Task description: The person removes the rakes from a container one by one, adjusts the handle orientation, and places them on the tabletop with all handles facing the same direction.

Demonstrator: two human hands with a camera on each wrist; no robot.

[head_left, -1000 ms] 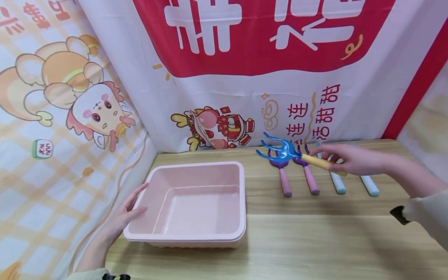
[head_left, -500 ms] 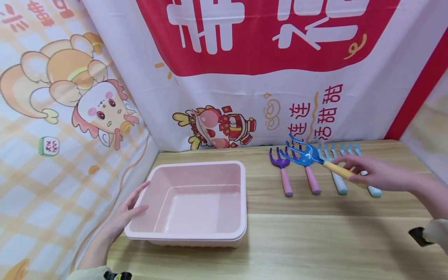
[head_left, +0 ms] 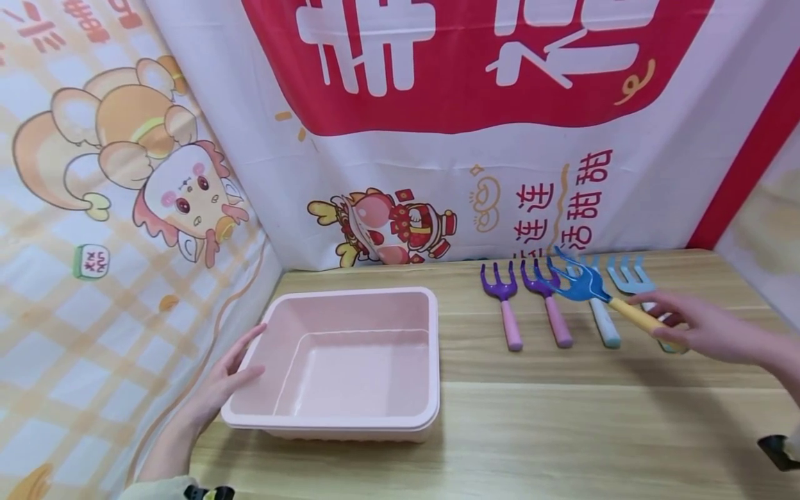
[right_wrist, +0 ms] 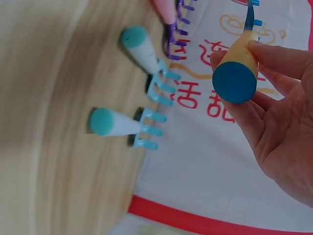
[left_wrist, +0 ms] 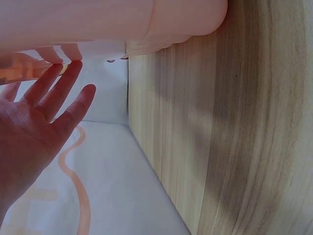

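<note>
My right hand [head_left: 712, 330] grips a hand fork [head_left: 634, 316] by its yellow handle, holding it raised over the row of tools with its blue tines pointing left. In the right wrist view, thumb and fingers pinch that handle [right_wrist: 244, 54] near its blue end cap. My left hand [head_left: 219, 389] rests at the left rim of a pink plastic basin [head_left: 434, 361], its thumb lying over the edge. From the left wrist view, the fingers [left_wrist: 63, 90] are nearly straight and touch the basin's outer side.
Two purple hand forks with pink handles [head_left: 511, 326] [head_left: 558, 323] lie on the wooden table [head_left: 562, 430]. Right of them are two light blue hand rakes [right_wrist: 115, 122] [right_wrist: 142, 51] with pale handles. Printed cloth walls [head_left: 387, 160] enclose the back and sides.
My right hand has moved right with the blue hand fork, from above the purple forks to above the light blue rakes. The left hand and the basin have stayed in place.
</note>
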